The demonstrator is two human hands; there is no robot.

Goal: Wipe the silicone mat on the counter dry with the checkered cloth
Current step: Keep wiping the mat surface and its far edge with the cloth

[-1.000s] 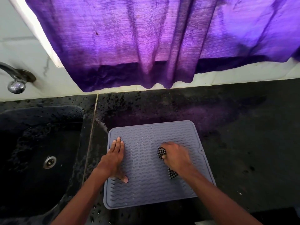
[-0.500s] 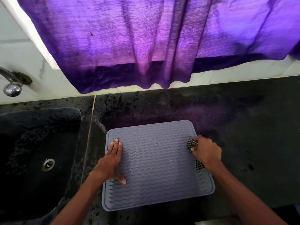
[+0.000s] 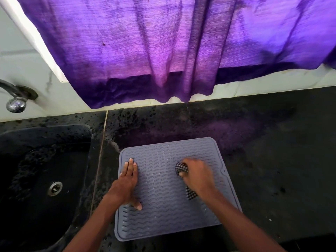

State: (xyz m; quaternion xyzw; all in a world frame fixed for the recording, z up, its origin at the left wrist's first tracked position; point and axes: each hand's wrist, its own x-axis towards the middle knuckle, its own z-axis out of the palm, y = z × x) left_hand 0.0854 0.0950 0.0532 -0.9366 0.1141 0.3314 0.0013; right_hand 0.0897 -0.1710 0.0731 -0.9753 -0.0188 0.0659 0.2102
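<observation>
head view:
left hand (image 3: 127, 182): flat, fingers straight, palm pressing silicone mat's left side
right hand (image 3: 197, 176): clenched round bunched checkered cloth (image 3: 181, 169), blurred, mid-mat
silicone mat (image 3: 163, 211): grey, square, rounded corners, wavy ridges, raised rim; lies on counter right of sink
counter (image 3: 272, 160): black stone, speckled, wet spots
sink (image 3: 45, 160): black, left, steel drain

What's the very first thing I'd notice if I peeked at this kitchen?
The big purple curtain hanging across the top, glowing brightly. Below it, a grey mat lies on the black counter, right of the sink. The left hand presses flat on the mat's left side while the right hand rubs its middle with a bunched checkered cloth.
</observation>
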